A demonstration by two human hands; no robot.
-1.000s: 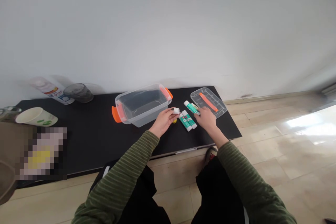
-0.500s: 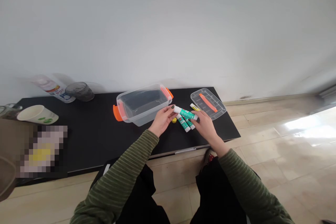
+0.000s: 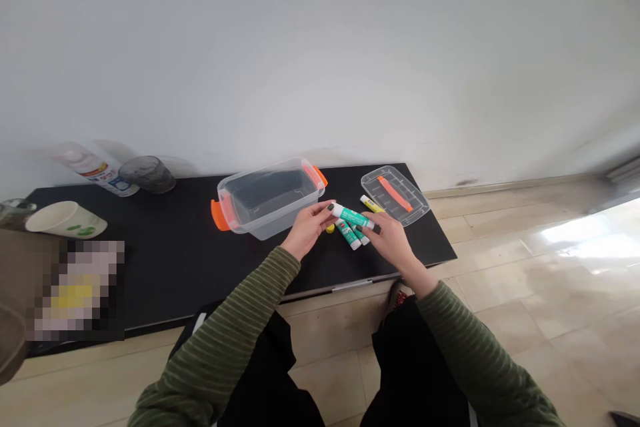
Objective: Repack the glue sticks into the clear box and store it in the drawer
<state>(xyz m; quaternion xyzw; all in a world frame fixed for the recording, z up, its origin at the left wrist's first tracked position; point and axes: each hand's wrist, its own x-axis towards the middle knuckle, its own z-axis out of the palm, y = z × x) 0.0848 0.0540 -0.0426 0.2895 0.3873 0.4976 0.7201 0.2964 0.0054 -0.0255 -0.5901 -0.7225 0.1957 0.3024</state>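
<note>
Between my two hands a green and white glue stick point(image 3: 353, 215) is held above the table, tilted down to the right. My left hand point(image 3: 309, 228) pinches its white left end, and my right hand point(image 3: 389, 237) has its fingers closed on the right end. Under it lie more green glue sticks point(image 3: 347, 235), partly covered by the held one and my right hand. A yellow and white stick point(image 3: 371, 203) rests just beyond my right hand. Beside my left fingertips sits a small yellow round piece point(image 3: 330, 229).
A clear open box point(image 3: 265, 227) with orange latches stands behind my left hand. Its lid point(image 3: 417, 207) with an orange handle lies at right. On the left are a paper cup point(image 3: 67, 220), a dark glass point(image 3: 150, 175) and a bottle point(image 3: 97, 170). A wall closes the back.
Both hands keep hold of the same glue stick, with hardly any movement. The whole view has shifted slightly.
</note>
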